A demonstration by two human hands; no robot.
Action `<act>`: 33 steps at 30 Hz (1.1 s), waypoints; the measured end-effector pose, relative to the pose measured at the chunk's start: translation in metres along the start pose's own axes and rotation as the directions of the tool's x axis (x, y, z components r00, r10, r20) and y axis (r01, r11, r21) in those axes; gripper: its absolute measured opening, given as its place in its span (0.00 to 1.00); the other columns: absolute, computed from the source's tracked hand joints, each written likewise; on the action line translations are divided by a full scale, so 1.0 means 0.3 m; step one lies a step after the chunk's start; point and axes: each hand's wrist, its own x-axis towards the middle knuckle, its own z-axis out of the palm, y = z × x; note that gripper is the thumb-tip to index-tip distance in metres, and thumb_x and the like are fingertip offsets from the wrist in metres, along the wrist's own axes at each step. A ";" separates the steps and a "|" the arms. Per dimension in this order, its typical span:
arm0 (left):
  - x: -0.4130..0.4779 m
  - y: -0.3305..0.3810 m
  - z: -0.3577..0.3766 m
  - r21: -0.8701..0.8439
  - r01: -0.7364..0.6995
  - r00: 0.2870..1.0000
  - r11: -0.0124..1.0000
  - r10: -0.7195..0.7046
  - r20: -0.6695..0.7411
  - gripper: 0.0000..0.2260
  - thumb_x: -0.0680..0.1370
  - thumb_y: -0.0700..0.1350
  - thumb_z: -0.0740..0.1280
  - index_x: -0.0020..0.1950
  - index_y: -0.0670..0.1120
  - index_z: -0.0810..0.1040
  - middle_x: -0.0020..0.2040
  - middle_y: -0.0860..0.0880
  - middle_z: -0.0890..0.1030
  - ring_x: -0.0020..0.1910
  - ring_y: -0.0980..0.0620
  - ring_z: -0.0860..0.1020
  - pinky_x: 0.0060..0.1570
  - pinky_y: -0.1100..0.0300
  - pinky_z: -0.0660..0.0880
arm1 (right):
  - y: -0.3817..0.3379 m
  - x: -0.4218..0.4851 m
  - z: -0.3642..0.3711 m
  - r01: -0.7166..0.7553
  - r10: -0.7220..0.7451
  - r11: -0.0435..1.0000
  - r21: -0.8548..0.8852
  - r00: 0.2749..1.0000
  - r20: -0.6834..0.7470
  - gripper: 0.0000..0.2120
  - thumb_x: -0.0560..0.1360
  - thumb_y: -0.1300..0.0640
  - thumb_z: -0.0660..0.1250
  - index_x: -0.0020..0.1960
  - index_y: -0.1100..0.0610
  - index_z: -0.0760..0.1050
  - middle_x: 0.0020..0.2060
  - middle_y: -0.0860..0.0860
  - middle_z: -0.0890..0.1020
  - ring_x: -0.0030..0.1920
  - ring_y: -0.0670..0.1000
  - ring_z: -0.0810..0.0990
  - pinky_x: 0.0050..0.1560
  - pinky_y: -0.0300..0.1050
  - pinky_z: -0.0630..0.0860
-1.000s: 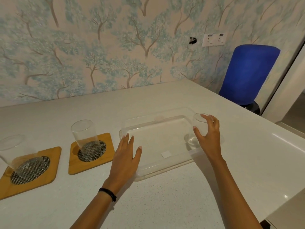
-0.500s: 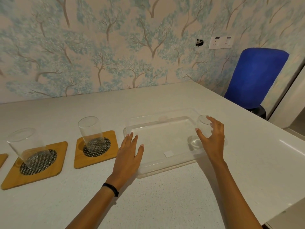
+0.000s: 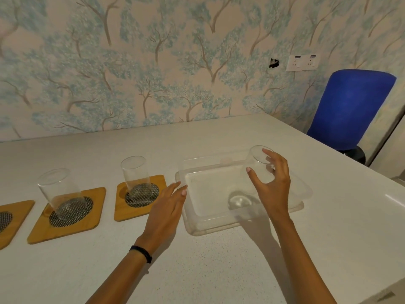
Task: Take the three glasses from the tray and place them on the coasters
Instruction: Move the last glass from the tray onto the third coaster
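My right hand (image 3: 271, 185) has its grip around the third glass (image 3: 259, 165), held over the clear tray (image 3: 197, 224) on the counter (image 3: 219, 270). My left hand (image 3: 166, 207), grip released, rests flat beside the tray. Two glasses (image 3: 137, 178) stand on wooden coasters (image 3: 140, 197).

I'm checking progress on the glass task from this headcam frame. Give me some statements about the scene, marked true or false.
1. Two clear drinking glasses already stand on wooden square coasters. True: one glass on one coaster, another glass on the next coaster.
2. The right hand grips the third clear glass over the clear plastic tray. True.
3. The left hand holds a glass. False: it is empty, beside the tray's left edge.
4. The coaster at the far left edge carries a glass. False: it is bare.
5. A red chair stands by the wall. False: the chair is blue.
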 end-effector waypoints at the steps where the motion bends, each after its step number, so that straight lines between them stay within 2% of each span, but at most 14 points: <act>1: -0.003 -0.004 -0.012 0.004 -0.001 1.000 1.000 0.001 -0.006 0.22 0.79 0.56 0.49 0.68 0.51 0.71 0.70 0.48 0.71 0.70 0.49 0.66 0.69 0.50 0.63 | -0.027 -0.005 0.014 0.010 -0.010 1.000 0.015 1.000 0.015 0.25 0.68 0.56 0.74 0.63 0.47 0.69 0.59 0.49 0.72 0.58 0.46 0.73 0.58 0.33 0.71; 5: -0.012 -0.044 -0.072 0.116 -0.041 0.999 0.992 0.043 -0.013 0.19 0.79 0.54 0.54 0.65 0.49 0.73 0.68 0.49 0.72 0.68 0.51 0.68 0.66 0.55 0.66 | -0.132 -0.034 0.082 0.026 -0.031 0.997 0.072 0.997 0.071 0.25 0.68 0.55 0.74 0.63 0.49 0.70 0.59 0.48 0.73 0.57 0.43 0.73 0.56 0.34 0.71; 10: -0.045 -0.128 -0.162 0.145 -0.061 0.997 0.988 0.067 -0.040 0.13 0.80 0.47 0.60 0.62 0.47 0.76 0.65 0.48 0.75 0.65 0.51 0.72 0.61 0.54 0.73 | -0.241 -0.079 0.178 0.012 -0.029 0.988 0.155 0.994 0.109 0.24 0.68 0.55 0.74 0.62 0.49 0.71 0.59 0.49 0.74 0.57 0.42 0.74 0.57 0.37 0.74; 15: -0.112 -0.240 -0.285 0.198 -0.046 0.998 0.979 0.055 -0.040 0.13 0.79 0.49 0.60 0.62 0.51 0.76 0.65 0.53 0.74 0.63 0.57 0.70 0.58 0.65 0.68 | -0.343 -0.136 0.300 -0.005 -0.031 0.979 0.204 0.984 0.173 0.24 0.68 0.54 0.74 0.62 0.49 0.71 0.59 0.49 0.75 0.55 0.43 0.75 0.56 0.38 0.75; 17: -0.149 -0.287 -0.335 0.218 -0.036 0.999 0.975 0.043 -0.025 0.12 0.79 0.49 0.60 0.61 0.52 0.76 0.64 0.54 0.75 0.62 0.57 0.71 0.57 0.66 0.66 | -0.383 -0.162 0.346 0.001 -0.046 0.977 0.214 0.977 0.209 0.25 0.68 0.53 0.74 0.62 0.47 0.70 0.58 0.48 0.75 0.55 0.43 0.74 0.55 0.37 0.75; 22: -0.246 -0.410 -0.461 0.251 0.044 0.999 0.967 -0.038 -0.027 0.12 0.79 0.48 0.61 0.61 0.52 0.76 0.64 0.53 0.75 0.64 0.56 0.71 0.61 0.62 0.67 | -0.480 -0.236 0.463 0.006 -0.081 0.974 0.227 0.944 0.321 0.24 0.67 0.53 0.74 0.61 0.47 0.71 0.57 0.47 0.75 0.53 0.41 0.74 0.53 0.38 0.76; 26: -0.300 -0.488 -0.568 0.258 0.083 0.995 0.962 -0.068 -0.067 0.11 0.78 0.47 0.63 0.60 0.52 0.77 0.63 0.53 0.76 0.61 0.58 0.71 0.57 0.67 0.64 | -0.555 -0.289 0.552 0.000 -0.097 0.968 0.251 0.923 0.372 0.24 0.67 0.53 0.74 0.61 0.47 0.71 0.56 0.47 0.75 0.53 0.41 0.75 0.53 0.40 0.77; 30: -0.346 -0.560 -0.684 0.266 0.103 0.991 0.958 -0.076 -0.107 0.11 0.78 0.45 0.63 0.60 0.50 0.77 0.62 0.52 0.77 0.59 0.60 0.71 0.56 0.67 0.66 | -0.624 -0.336 0.646 0.003 -0.112 0.967 0.254 0.901 0.418 0.25 0.67 0.52 0.74 0.61 0.47 0.71 0.56 0.47 0.75 0.53 0.41 0.75 0.53 0.44 0.77; 33: -0.374 -0.622 -0.760 0.282 0.136 0.985 0.950 -0.100 -0.138 0.11 0.79 0.45 0.63 0.60 0.49 0.77 0.63 0.50 0.77 0.61 0.54 0.73 0.56 0.63 0.67 | -0.664 -0.368 0.707 0.028 -0.142 0.967 0.253 0.884 0.445 0.24 0.67 0.49 0.73 0.61 0.46 0.71 0.56 0.46 0.75 0.53 0.40 0.75 0.53 0.39 0.77</act>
